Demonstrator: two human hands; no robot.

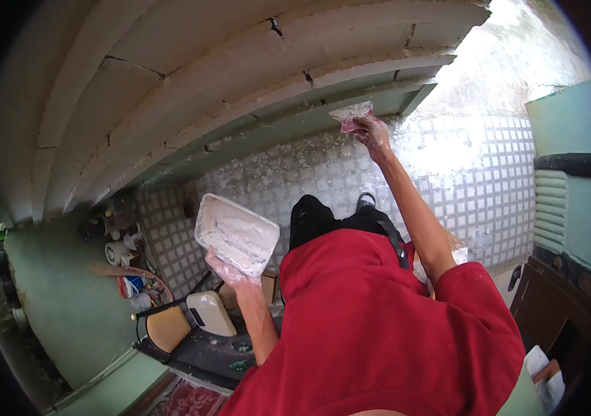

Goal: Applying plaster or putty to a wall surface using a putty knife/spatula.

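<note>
My left hand (234,272) grips the lower edge of a white rectangular plastic tub (238,234), its inside smeared with white paste. White residue coats the fingers. My right hand (373,135) is stretched out far ahead, closed on a small, flat, pinkish-red scraper (352,115) covered in white paste. The scraper is close to the lower part of a wall (240,83) made of pale panels with dark cracks and open joints; I cannot tell whether it touches.
Beneath me is a checkered tile floor (496,159) spotted with white. Two chairs (210,312) stand at lower left, near clutter with a blue and white bucket (131,286). A green wall (66,277) bounds the left; a brown wooden cabinet (545,298) is at right.
</note>
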